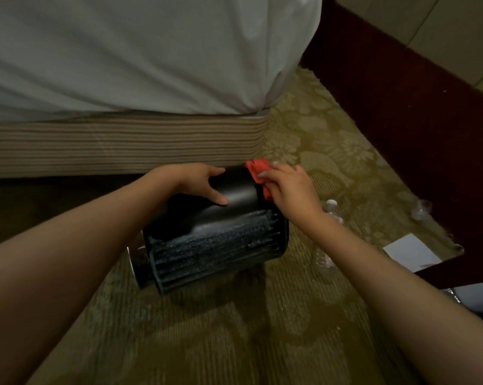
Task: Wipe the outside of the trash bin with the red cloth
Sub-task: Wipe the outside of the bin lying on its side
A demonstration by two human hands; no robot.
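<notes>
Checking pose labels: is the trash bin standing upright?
No, the trash bin lies tipped on its side, with the left hand resting on its smooth black wall.

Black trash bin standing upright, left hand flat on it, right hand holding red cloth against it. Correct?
No. The head view shows the black ribbed plastic trash bin tipped on its side, not upright. Left hand flat on it, right hand holding the crumpled red cloth against it: correct.

Black trash bin [207,232]; red cloth [258,173]; olive floral carpet [318,140]; white sheet [137,51]; striped bed base [109,143].
</notes>
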